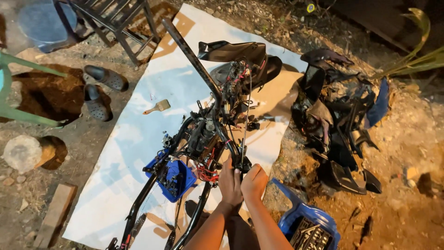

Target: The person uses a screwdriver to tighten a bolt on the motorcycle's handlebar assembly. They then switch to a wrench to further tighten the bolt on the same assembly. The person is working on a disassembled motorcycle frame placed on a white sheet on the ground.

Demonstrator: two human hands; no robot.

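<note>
Both hands (241, 181) grip the motorcycle frame (203, 134) rail

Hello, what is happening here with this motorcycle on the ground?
A person has both hands on a stripped motorcycle frame that lies on a white sheet over dirt ground. The left hand and right hand are side by side at the frame's tube, near red wires. A blue tray of small parts sits inside the frame. Removed dark body panels are piled to the right, and a paintbrush lies on the sheet.
</note>
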